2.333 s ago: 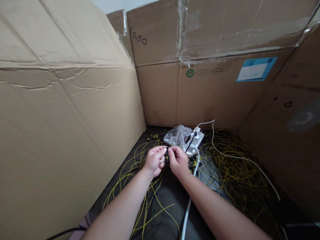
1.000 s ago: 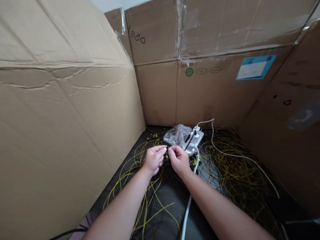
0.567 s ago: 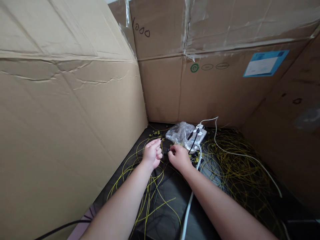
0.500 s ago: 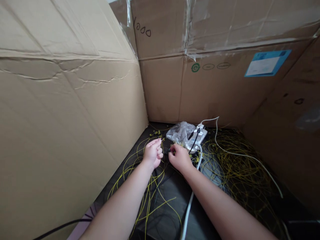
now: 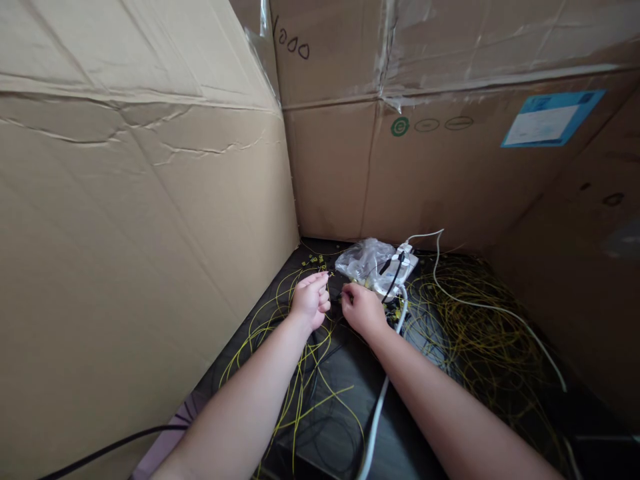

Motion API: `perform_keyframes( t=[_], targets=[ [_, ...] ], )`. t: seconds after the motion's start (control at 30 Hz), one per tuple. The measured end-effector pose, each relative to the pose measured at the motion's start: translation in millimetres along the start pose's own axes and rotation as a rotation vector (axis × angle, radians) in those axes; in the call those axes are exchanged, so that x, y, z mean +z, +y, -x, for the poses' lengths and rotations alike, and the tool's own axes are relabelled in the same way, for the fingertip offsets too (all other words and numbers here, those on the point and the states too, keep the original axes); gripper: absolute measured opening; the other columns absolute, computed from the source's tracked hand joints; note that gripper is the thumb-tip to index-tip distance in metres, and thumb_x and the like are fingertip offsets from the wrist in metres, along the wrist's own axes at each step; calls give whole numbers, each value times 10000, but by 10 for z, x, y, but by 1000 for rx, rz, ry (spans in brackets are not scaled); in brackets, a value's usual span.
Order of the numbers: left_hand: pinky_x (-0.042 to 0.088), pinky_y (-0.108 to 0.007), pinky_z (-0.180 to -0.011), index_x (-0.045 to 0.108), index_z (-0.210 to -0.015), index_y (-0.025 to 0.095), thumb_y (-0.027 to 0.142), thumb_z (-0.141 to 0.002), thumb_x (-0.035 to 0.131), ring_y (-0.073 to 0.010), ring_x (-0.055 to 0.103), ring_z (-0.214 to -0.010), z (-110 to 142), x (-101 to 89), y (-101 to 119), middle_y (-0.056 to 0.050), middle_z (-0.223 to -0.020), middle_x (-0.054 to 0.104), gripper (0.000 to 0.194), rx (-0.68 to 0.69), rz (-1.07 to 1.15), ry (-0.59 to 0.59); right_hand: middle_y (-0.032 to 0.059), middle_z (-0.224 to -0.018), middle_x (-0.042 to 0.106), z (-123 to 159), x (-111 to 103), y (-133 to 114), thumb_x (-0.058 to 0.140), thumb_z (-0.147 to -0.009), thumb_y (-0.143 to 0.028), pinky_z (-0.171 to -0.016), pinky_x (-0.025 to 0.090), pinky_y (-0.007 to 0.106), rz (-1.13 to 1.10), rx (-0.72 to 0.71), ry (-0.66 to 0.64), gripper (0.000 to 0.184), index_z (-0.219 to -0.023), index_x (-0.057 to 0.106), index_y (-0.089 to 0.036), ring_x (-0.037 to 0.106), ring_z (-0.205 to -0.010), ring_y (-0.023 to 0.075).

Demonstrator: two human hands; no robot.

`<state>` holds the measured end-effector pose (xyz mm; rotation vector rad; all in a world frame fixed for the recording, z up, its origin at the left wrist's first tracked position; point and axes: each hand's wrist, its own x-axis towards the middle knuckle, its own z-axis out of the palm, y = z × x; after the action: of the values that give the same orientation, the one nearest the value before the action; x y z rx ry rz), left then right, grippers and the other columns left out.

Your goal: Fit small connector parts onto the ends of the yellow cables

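Both my hands are close together over a dark tabletop (image 5: 350, 373), near its far corner. My left hand (image 5: 312, 301) has its thumb and forefinger pinched at a small dark tip, too small to name. Curled just to the right, my right hand (image 5: 363, 309) has its fingertips together; what they hold, if anything, is hidden. Loose thin yellow wires (image 5: 298, 373) loop around and under my left hand. Small yellow pieces (image 5: 315, 260) lie beyond it. A crumpled clear plastic bag (image 5: 364, 259) sits behind my right hand, beside a white power strip (image 5: 395, 280).
Cardboard walls rise on the left (image 5: 200, 200), at the back (image 5: 340, 180) and on the right. A large tangle of yellow wire (image 5: 480, 320) lies to the right. A white cable (image 5: 376, 420) runs from the power strip toward me. A black cable (image 5: 115, 443) crosses the lower left.
My view has shifted slightly. My left hand's fingertips now point more to the right, toward my right hand, which stays curled in much the same place.
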<state>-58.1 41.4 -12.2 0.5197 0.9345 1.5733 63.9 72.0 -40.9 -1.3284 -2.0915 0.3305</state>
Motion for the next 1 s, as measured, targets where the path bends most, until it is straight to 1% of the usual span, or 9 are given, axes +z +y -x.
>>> perform_keyframes(
  t=[0.07, 0.13, 0.37, 0.6, 0.77, 1.0],
  targets=[
    [74, -164, -349, 519, -841, 163, 274, -615, 703, -6, 175, -316, 2, 3, -1, 127, -424, 245, 312, -3, -6, 1, 44, -759, 640, 7, -13, -12, 536, -722, -207, -558, 336, 246, 46, 0, -34, 99, -757, 628, -214, 571, -661, 165],
    [72, -166, -349, 519, -843, 163, 278, -616, 704, -6, 177, -317, 4, 6, -1, 126, -424, 250, 314, -5, -11, 1, 42, -766, 629, 17, -23, -22, 542, -706, -207, -539, 319, 246, 81, -8, -60, 96, -748, 628, -215, 566, -663, 164],
    [63, -172, -348, 525, -847, 163, 280, -611, 707, -7, 171, -318, 13, 13, -12, 126, -422, 251, 320, -12, -31, -6, 38, -831, 604, 42, -26, -29, 512, -739, -243, -510, 289, 251, 156, -64, -113, 192, -864, 657, -252, 563, -654, 153],
    [69, -169, -348, 523, -856, 160, 270, -620, 696, -9, 180, -315, 17, 18, -22, 125, -420, 255, 312, -20, -50, -3, 53, -843, 589, 43, -40, -63, 473, -775, -261, -532, 324, 258, 232, -93, -162, 222, -900, 657, -246, 555, -662, 160],
    [70, -167, -345, 525, -854, 158, 265, -628, 688, -9, 176, -313, 13, 13, -29, 125, -418, 248, 299, -26, -56, -1, 58, -868, 575, 55, -64, -84, 406, -811, -288, -553, 346, 251, 305, -96, -233, 261, -892, 648, -228, 559, -703, 160],
    [67, -169, -344, 525, -850, 157, 269, -623, 693, -8, 170, -318, 2, 8, -34, 123, -420, 250, 303, -28, -58, -2, 54, -909, 572, 70, -68, -85, 388, -817, -293, -555, 341, 246, 328, -147, -249, 265, -880, 636, -227, 566, -725, 156]
  ],
)
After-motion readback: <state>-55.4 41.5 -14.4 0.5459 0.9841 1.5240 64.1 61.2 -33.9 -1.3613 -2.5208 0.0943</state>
